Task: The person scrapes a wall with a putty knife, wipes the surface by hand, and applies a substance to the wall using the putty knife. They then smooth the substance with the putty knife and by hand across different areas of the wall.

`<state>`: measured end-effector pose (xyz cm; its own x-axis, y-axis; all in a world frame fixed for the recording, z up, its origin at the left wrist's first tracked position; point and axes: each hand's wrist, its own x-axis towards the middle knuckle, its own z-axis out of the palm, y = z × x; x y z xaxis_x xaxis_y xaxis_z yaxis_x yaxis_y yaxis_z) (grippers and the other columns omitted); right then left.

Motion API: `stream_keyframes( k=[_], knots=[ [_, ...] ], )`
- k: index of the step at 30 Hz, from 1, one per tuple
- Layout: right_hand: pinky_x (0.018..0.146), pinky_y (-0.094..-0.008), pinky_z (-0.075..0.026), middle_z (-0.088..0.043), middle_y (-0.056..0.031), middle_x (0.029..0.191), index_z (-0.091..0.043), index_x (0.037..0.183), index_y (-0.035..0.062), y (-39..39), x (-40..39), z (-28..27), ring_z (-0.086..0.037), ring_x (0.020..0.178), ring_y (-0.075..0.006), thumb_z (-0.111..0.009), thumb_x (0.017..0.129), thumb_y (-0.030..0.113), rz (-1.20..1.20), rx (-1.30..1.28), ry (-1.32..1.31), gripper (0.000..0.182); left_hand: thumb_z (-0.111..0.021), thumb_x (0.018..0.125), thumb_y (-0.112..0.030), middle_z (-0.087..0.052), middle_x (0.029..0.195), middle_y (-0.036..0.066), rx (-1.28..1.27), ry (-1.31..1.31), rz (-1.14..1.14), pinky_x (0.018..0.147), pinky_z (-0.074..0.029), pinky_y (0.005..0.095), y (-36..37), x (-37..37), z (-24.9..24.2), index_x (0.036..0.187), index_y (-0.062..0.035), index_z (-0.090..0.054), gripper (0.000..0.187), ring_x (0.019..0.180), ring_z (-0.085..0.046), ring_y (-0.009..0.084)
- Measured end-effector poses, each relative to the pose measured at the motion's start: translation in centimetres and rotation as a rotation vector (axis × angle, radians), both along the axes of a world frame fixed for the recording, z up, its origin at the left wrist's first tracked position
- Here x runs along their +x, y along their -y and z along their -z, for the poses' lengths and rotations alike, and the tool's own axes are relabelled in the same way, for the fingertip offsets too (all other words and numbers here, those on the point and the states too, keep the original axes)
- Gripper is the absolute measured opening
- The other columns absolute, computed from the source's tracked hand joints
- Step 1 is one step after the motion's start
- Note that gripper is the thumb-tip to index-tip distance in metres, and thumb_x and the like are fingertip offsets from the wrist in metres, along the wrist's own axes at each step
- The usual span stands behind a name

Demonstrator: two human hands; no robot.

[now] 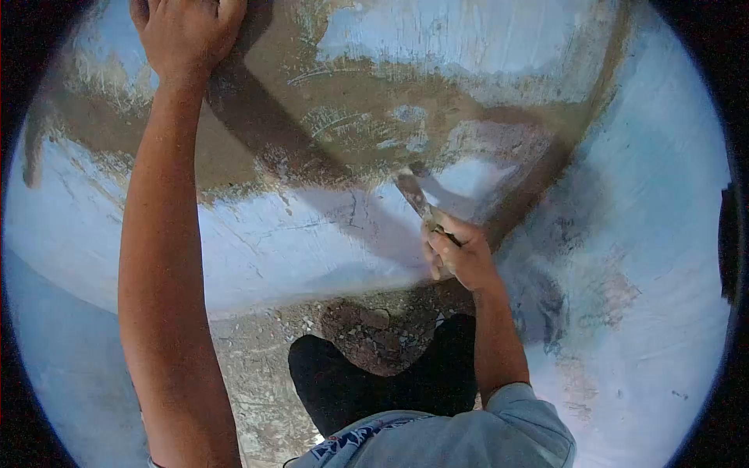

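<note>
My right hand (462, 248) is closed around the handle of a scraper (412, 193). The flat blade points up and left, its tip at the lower edge of the bare brown patch (234, 148) on the wall (289, 249). Pale, flaking paint surrounds that patch. At the upper left, my left hand (187, 35) rests against the wall with its fingers apart; the fingertips are cut off by the top of the view. That arm stretches straight up along the left side.
Below the wall, the floor (261, 366) is strewn with paint chips and crumbs around my dark-clad knees (382, 394). A brown, bare corner line (538, 175) runs down to a second pale wall (647, 273) on the right, which has stained, peeling spots.
</note>
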<state>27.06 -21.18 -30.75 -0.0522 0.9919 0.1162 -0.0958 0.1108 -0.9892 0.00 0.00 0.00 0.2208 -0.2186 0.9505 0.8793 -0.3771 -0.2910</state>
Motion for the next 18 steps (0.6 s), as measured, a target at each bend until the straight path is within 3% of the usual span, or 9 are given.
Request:
stream_keyframes(
  k=[2,6,9,14,18],
  knots=[
    [0.055,-0.0310,-0.051,-0.073,-0.0077,0.103,-0.051,0.154,0.0096,1.0,-1.3,-0.1,-0.059,0.063,-0.0085,-0.057,0.104,0.012,0.134,0.049,0.286,0.050,-0.046,0.104,-0.039,-0.037,0.167,0.005,0.014,-0.007,0.008,0.127,-0.015,0.0541,0.1,0.1,0.0,0.154,-0.0231,-0.049,0.052,0.156,-0.027,0.0344],
    [0.053,-0.0264,-0.050,-0.070,-0.0044,0.086,-0.053,0.151,0.0062,2.6,-2.4,-1.5,-0.056,0.055,-0.0075,-0.054,0.105,0.008,0.245,0.096,0.414,0.046,-0.046,0.104,-0.039,-0.037,0.167,0.004,0.070,-0.014,-0.009,0.126,-0.015,0.0537,-0.5,-0.4,0.0,0.154,-0.0242,-0.048,0.053,0.155,-0.028,0.0347],
    [0.055,-0.0277,-0.050,-0.074,-0.0055,0.088,-0.058,0.148,0.0107,2.5,-0.1,-3.1,-0.055,0.055,-0.0079,-0.054,0.102,0.008,0.371,0.241,0.466,0.046,-0.046,0.104,-0.040,-0.037,0.167,0.003,0.062,-0.012,-0.015,0.126,-0.016,0.0534,-0.3,-0.8,0.1,0.154,-0.0256,-0.048,0.052,0.155,-0.028,0.0344],
    [0.063,-0.0303,-0.053,-0.072,-0.0089,0.075,-0.071,0.133,0.0083,1.7,2.0,-6.9,-0.065,0.065,-0.0129,-0.063,0.098,0.008,0.498,0.355,0.662,0.036,-0.047,0.104,-0.040,-0.036,0.167,0.001,0.128,0.006,-0.031,0.126,-0.016,0.0531,-1.4,-0.6,0.1,0.154,-0.0281,-0.048,0.052,0.155,-0.028,0.0326],
    [0.067,-0.0316,-0.055,-0.077,-0.0136,0.085,-0.072,0.130,0.0068,-1.3,-0.6,-7.9,-0.070,0.069,-0.0176,-0.066,0.096,0.008,0.525,0.446,0.901,0.034,-0.047,0.103,-0.040,-0.036,0.167,0.001,0.072,-0.012,-0.051,0.126,-0.016,0.0535,-0.6,-0.8,0.1,0.155,-0.0287,-0.048,0.052,0.155,-0.028,0.0328]
  ],
)
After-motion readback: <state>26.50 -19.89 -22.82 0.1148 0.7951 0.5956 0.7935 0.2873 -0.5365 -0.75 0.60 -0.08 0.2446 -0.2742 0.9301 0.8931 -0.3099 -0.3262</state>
